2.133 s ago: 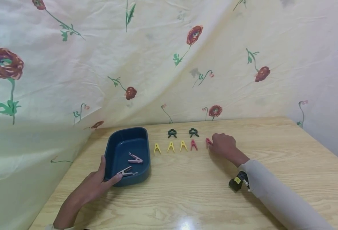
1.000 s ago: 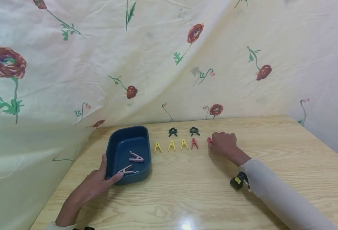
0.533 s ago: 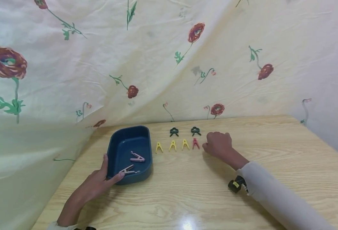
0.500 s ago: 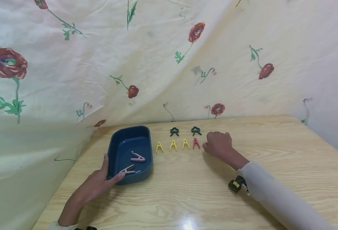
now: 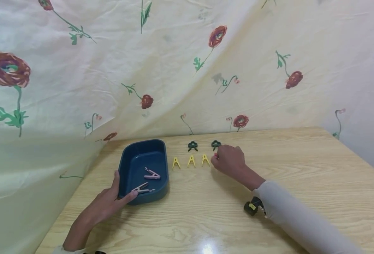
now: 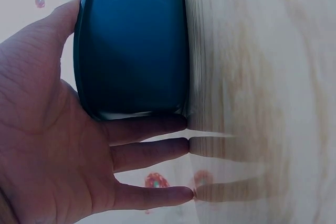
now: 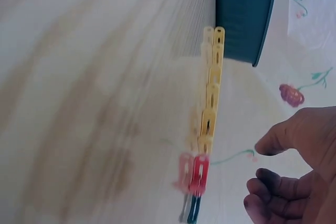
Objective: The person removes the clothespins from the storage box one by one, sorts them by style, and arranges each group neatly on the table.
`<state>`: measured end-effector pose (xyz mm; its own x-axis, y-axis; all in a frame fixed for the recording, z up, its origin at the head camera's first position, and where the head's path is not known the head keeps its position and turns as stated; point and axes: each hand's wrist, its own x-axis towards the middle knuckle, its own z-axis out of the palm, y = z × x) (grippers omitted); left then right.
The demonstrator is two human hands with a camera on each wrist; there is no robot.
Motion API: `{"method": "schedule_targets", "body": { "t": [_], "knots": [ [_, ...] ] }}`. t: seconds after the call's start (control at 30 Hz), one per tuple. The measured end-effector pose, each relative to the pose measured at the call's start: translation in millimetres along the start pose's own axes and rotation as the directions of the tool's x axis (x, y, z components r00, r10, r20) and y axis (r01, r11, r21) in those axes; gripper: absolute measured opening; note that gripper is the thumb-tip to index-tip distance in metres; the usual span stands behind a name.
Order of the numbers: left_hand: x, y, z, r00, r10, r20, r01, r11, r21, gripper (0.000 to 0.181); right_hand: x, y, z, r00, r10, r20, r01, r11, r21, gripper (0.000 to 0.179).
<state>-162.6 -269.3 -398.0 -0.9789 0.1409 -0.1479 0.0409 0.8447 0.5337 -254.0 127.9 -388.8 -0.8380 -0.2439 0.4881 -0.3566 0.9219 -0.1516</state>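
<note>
My left hand (image 5: 102, 203) braces the near-left corner of a dark blue plastic tray (image 5: 166, 176). In the left wrist view the fingers lie straight along the tray's end, with the thumb at its side. Two pink spring clips (image 5: 152, 174) lie inside. Above the right end of a clip row is my right hand (image 5: 229, 160), mostly covering a red spring clip (image 5: 216, 155). The right wrist view shows this red clip (image 7: 199, 174) standing before the hand, a gap between thumb and fingers; the palm is hidden.
Several yellow spring clips, including a middle one (image 5: 191, 161), stand between tray and right hand. Behind them are two dark green spring clips (image 5: 192, 145), the right one close to the knuckles. A flowered cloth (image 5: 174, 70) hangs behind the wooden table (image 5: 187, 218).
My right hand has shifted left from the outer red clip to the inner one. The outer red clip has gone from sight at the hand. My left hand stays at the tray.
</note>
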Motion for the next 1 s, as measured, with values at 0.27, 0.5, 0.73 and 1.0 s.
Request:
{"method": "schedule_targets", "body": {
  "t": [0.27,0.5,0.73,1.0],
  "knots": [
    [0.2,1.8,-0.9,1.000,0.013,0.005,-0.013,1.000,-0.009,0.112,3.6,-18.0,4.1,0.999,-0.046,-0.029,0.048,0.996,0.075,0.049],
    [0.9,3.6,-3.2,0.999,0.037,0.000,-0.037,0.999,-0.001,0.111,7.4,-26.3,6.6,0.999,-0.052,0.007,0.052,0.997,0.060,0.021],
    [2.1,5.4,-4.7,0.999,0.032,-0.003,-0.032,0.999,0.008,0.111,14.0,-38.0,9.7,0.995,-0.099,0.028,0.098,0.995,0.033,0.018],
    [-0.2,1.5,-1.3,1.000,-0.001,0.008,0.001,1.000,0.014,0.111,16.9,-60.3,20.7,0.974,-0.226,-0.018,0.226,0.973,0.051,0.017]
  ]
}}
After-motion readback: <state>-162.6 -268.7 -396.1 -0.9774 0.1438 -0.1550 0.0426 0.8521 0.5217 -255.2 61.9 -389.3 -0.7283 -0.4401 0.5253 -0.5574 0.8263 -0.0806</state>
